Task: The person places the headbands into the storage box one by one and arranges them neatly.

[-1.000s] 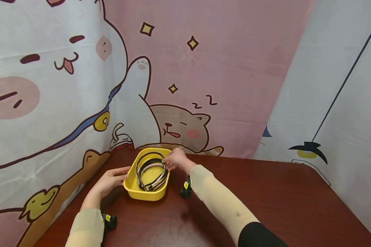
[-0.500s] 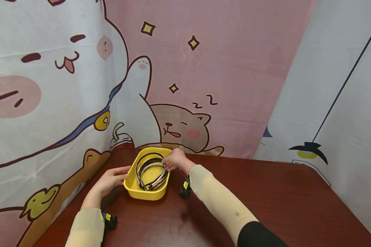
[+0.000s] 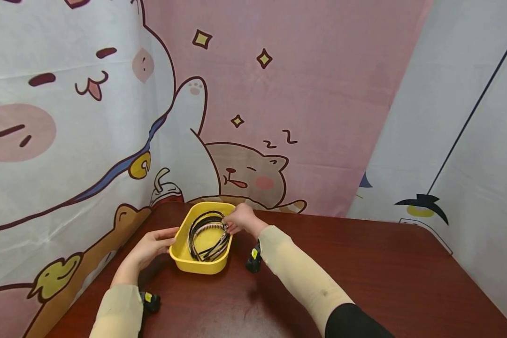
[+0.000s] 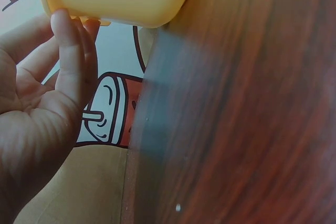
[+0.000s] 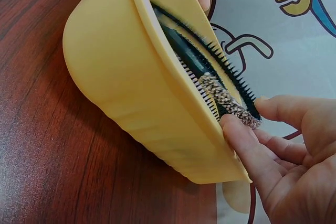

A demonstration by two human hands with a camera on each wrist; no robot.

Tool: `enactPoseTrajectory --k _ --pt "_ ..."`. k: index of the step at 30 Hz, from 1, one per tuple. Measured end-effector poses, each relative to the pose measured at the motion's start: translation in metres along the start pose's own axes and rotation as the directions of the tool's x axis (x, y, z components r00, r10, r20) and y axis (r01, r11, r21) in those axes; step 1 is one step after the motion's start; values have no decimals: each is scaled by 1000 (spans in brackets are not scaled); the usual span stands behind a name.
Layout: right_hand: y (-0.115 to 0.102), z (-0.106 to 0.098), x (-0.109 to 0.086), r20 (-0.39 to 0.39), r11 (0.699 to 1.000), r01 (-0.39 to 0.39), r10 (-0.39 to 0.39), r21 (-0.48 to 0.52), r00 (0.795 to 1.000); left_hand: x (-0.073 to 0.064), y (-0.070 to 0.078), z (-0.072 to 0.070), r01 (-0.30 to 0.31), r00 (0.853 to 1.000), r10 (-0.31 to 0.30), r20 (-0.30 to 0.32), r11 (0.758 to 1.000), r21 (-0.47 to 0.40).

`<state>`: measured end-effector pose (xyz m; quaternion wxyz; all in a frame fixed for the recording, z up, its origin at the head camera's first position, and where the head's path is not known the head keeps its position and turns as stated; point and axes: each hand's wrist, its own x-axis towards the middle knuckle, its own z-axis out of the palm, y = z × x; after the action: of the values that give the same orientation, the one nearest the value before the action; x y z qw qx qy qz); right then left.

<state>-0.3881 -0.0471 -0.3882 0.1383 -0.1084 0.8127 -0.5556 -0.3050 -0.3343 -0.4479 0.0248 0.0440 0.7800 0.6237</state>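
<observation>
A yellow plastic basket [image 3: 199, 267] stands on the table, holding several headbands [image 3: 213, 251] in black, pink and other tones. My left hand [image 3: 154, 246] holds the basket's left rim, its thumb and fingertips against the edge in the left wrist view. Over the right rim, my right hand [image 3: 242, 219] pinches the headbands with thumb and fingers. In the right wrist view a black toothed headband [image 5: 210, 45] and a beaded headband [image 5: 223, 95] end between the thumb and fingers of that hand. Some bands overlap, so their lower parts are hidden.
The dark red wooden table [image 3: 342, 272] stretches to the right of the basket. Behind it hangs a pink and white cloth [image 3: 321, 117] with cartoon animals, and another side of printed cloth [image 3: 76, 188] borders the table on the left.
The headbands have shifted slightly to the right inside the basket, toward my right hand. Both hands and the basket stay nearly where they were.
</observation>
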Motion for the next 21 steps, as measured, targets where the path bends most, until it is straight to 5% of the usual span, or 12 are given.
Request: enactPoseTrajectory --k 21 --pt "1 -6 2 -15 1000 -12 12 -23 1000 -2 4 2 0 1000 0 6 1000 3"
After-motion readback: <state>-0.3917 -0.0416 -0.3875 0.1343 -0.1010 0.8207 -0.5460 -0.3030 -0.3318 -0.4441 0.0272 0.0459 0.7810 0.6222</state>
